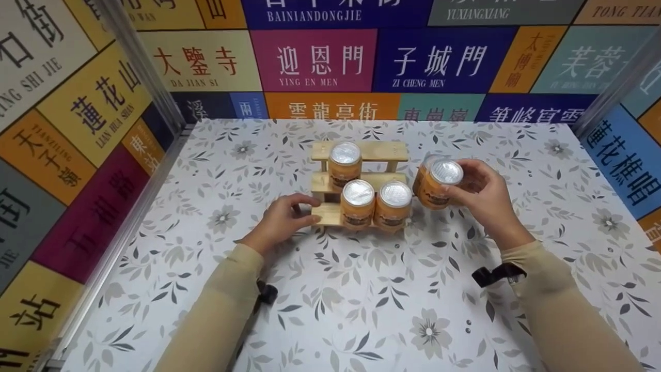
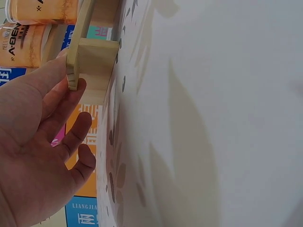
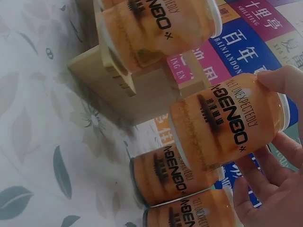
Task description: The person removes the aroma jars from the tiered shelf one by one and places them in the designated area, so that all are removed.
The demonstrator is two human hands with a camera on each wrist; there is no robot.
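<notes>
Orange can [image 3: 227, 124]: "A-BENBO"; blue panel [image 1: 338, 15]: "BAINIANDONGJIE".

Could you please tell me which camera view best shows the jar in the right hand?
The right wrist view, because the jar appears large there with its printed lettering readable. The head view shows it smaller, from above, with its silvery lid and the right hand gripping it; the left wrist view does not show it.

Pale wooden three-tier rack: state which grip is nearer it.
Left: the left grip pinches the rack at its lowest tier's left end; the right grip holds an orange, silver-lidded cylindrical jar off the rack's right side.
</notes>
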